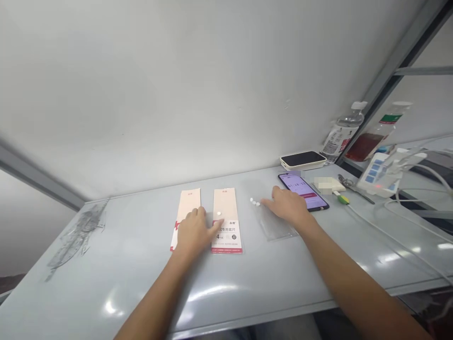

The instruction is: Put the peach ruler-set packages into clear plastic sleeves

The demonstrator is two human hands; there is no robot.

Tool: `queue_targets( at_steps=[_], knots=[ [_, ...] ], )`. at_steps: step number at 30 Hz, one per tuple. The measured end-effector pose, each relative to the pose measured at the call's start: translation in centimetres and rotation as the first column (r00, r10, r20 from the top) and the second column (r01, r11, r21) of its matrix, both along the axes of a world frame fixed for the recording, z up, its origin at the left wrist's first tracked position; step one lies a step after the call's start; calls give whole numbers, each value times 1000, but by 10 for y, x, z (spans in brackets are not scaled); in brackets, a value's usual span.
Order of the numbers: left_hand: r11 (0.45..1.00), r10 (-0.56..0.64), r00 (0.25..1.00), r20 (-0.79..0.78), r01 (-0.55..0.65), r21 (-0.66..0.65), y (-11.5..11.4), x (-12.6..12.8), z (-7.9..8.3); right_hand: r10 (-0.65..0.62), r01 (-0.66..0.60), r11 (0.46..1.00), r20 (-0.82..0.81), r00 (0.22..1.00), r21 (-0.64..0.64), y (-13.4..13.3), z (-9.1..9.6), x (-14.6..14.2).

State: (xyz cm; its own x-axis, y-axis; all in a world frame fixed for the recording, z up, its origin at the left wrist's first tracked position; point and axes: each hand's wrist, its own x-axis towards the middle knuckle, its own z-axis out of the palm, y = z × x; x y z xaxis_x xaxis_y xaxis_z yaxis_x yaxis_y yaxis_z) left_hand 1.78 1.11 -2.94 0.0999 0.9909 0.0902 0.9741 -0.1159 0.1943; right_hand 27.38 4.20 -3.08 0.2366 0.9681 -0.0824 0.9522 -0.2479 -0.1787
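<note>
**Resting two open hands on pale pink cards and a clear plastic bag**

The left hand (193, 232) lies open, its fingers (211, 229) spread over the left pink card (184, 204) and reaching onto the right pink card (226, 238), just below a white tablet (218, 213). The open right hand (287, 205) rests on a clear plastic bag (274, 225), beside three small white tablets (254, 202); whether they lie inside is hard to tell. It partly hides a smartphone (303, 191). The surface's (106, 264) front edge runs below both hands.

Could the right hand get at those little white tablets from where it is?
Probably yes: the right hand rests on the clear plastic bag, fingertips just short of the white tablets, with nothing visible between them.
</note>
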Motion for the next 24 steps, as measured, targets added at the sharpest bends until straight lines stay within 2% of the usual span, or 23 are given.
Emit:
queue_targets(
  at_steps=[4, 7, 8, 10, 12, 14, 16, 18, 20, 22, 24],
  knots=[
    [997, -75, 995, -69, 73, -35, -6, 22, -10, 46, -27, 978, -88, 995, 209, -7, 13, -7],
    [996, -83, 995, -59, 80, -45, -4, 21, -13, 245, -147, 917, -236, 940, 370, -17, 18, -23],
    [996, -84, 995, -47, 82, -45, -3, 19, -12, 313, -194, 900, -266, 912, 391, -20, 18, -29],
    [995, -87, 996, -21, 86, -45, -3, 16, -8, 370, -243, 889, -295, 881, 388, -27, 17, -43],
    [995, -90, 995, 46, 92, -28, -4, 12, -4, 368, -245, 898, -318, 874, 365, -33, 14, -54],
    [996, -89, 978, 190, 85, 26, -7, 10, 0, 350, -221, 908, -355, 867, 356, -37, 13, -61],
    [994, -98, 936, 337, 75, 82, -11, 10, 0, 378, -237, 913, -465, 801, 333, -40, 13, -65],
    [990, -129, 910, 393, 97, 99, -15, 12, -1, 428, -294, 904, -619, 658, 311, -42, 14, -68],
    [981, -193, 897, 396, 175, 83, -19, 15, -4, 454, -327, 888, -723, 521, 322, -45, 15, -71],
    [965, -260, 883, 390, 247, 82, -21, 18, -6, 464, -316, 883, -751, 469, 348, -48, 14, -74],
    [957, -291, 894, 340, 268, 114, -22, 19, -9, 482, -311, 875, -738, 473, 372, -51, 13, -77]
  ],
)
